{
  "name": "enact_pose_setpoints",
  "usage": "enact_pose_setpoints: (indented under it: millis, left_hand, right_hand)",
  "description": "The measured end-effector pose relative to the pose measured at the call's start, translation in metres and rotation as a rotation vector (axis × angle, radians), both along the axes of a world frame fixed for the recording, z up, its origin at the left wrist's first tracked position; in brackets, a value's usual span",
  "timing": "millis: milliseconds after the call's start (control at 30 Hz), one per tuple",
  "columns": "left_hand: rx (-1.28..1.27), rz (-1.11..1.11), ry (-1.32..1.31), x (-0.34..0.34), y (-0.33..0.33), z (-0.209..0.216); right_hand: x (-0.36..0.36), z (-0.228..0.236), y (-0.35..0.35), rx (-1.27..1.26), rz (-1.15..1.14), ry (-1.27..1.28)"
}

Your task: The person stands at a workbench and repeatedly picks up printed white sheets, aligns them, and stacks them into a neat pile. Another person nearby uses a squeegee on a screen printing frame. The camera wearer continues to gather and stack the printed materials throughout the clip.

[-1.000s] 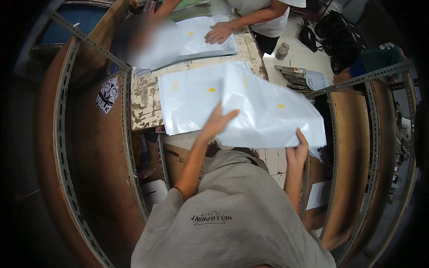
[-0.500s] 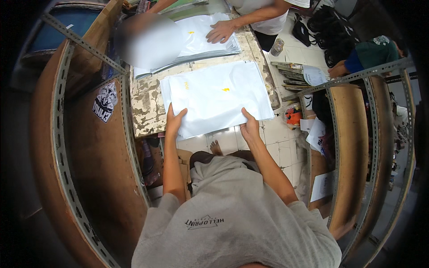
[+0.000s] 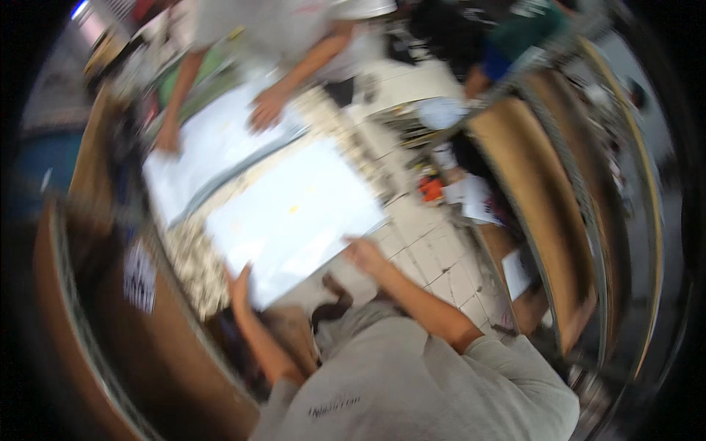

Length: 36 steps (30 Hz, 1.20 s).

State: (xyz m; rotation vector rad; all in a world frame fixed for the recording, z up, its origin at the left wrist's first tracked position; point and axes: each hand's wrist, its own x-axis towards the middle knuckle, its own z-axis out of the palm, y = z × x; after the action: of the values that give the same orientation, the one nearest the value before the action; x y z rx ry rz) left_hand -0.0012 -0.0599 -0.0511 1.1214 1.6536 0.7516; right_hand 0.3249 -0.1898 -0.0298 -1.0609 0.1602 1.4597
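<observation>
A stack of glossy white plastic sheets [image 3: 301,198] with small yellow marks lies on the worn, paint-flecked table [image 3: 198,275], its near edge reaching past the table toward me. My left hand [image 3: 240,288] grips the near left corner, thumb on top. At the near right edge my right hand [image 3: 365,255] pinches the same stack between thumb and fingers. Both hands are smeared by motion, and the fingers below the sheets are hidden. Farther off on the table is a second, thicker white stack [image 3: 220,136], with another person's two hands resting on it.
Across the table stands a person in a white shirt [image 3: 257,29]. Brown shelving [image 3: 169,331] with metal posts rises close on my left, and more shelves [image 3: 529,191] on my right. On the tiled floor [image 3: 434,257] are an orange item [image 3: 430,189] and stacked flat pieces [image 3: 401,121].
The whole view has swung and blurred, so the table appears tilted and farther left. My hands still hold the near stack. More of the person across the table shows.
</observation>
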Motion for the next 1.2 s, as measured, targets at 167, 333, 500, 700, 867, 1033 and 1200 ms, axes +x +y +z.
enact_pose_setpoints:
  millis: [167, 333, 500, 700, 867, 1033, 1200]
  left_hand:
    - [0.064, 0.041, -0.013, -0.027, 0.004, -0.032]
    - [0.294, 0.127, 0.699, -0.007, 0.044, -0.048]
    - [0.8, 0.04, 0.436, 0.135, -0.041, 0.074]
    - [0.76, -0.189, 0.239, 0.254, -0.104, 0.103]
    - [0.463, -0.468, 0.111, 0.379, -0.212, 0.164]
    - [0.561, -0.677, 0.22, 0.461, -0.263, 0.184]
    - [0.604, -0.877, 0.024, 0.512, -0.242, 0.163]
  right_hand:
    - [0.046, 0.02, -0.052, -0.075, 0.28, -0.152]
    - [0.174, 0.065, -0.136, -0.141, 0.066, -0.596]
    - [0.308, 0.209, -0.288, 0.045, -0.517, -1.329]
    - [0.411, 0.43, -0.515, -0.5, -1.215, -2.337]
    - [0.504, 0.509, -0.834, -1.458, -1.426, -2.013]
    - [0.548, 0.537, -1.006, -1.914, -0.798, -1.316]
    - [0.564, 0.545, -0.972, -1.702, -0.741, -1.154]
